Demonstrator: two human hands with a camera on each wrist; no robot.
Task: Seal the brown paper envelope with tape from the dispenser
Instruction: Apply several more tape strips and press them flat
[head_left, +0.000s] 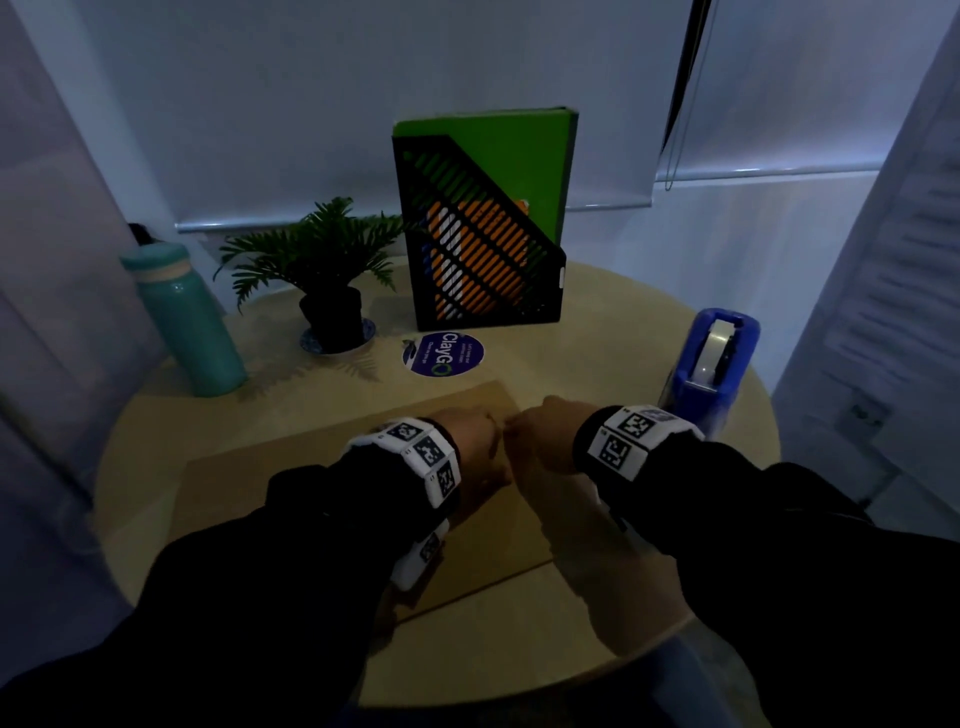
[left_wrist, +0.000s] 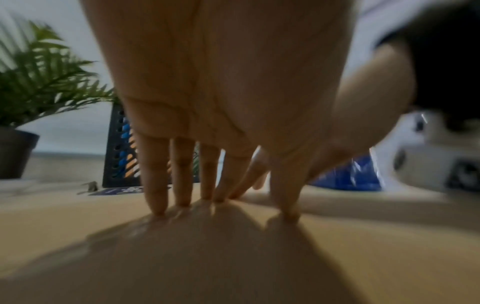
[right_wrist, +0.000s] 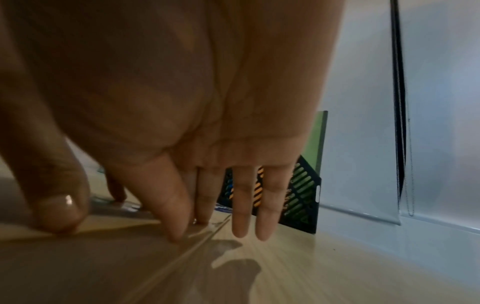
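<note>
The brown paper envelope (head_left: 291, 467) lies flat on the round table (head_left: 597, 338). Both hands are down on its right end, close together. My left hand (head_left: 467, 434) presses with straight fingertips (left_wrist: 158, 209) on the paper (left_wrist: 64, 224). My right hand (head_left: 543, 431) presses thumb and index fingertip (right_wrist: 176, 234) on the envelope (right_wrist: 78, 267) beside its edge, while its two outer fingers hang over bare table. A glossy streak, seemingly clear tape (right_wrist: 122, 205), shows by the fingers. The blue tape dispenser (head_left: 711, 364) stands just beyond the right wrist, untouched.
A black slotted file holder (head_left: 483, 249) with a green folder stands at the back. Left of it are a potted plant (head_left: 332, 270) and a teal bottle (head_left: 182, 317). A round sticker (head_left: 443, 353) lies on the table. The table rim (head_left: 769, 426) curves close behind the dispenser.
</note>
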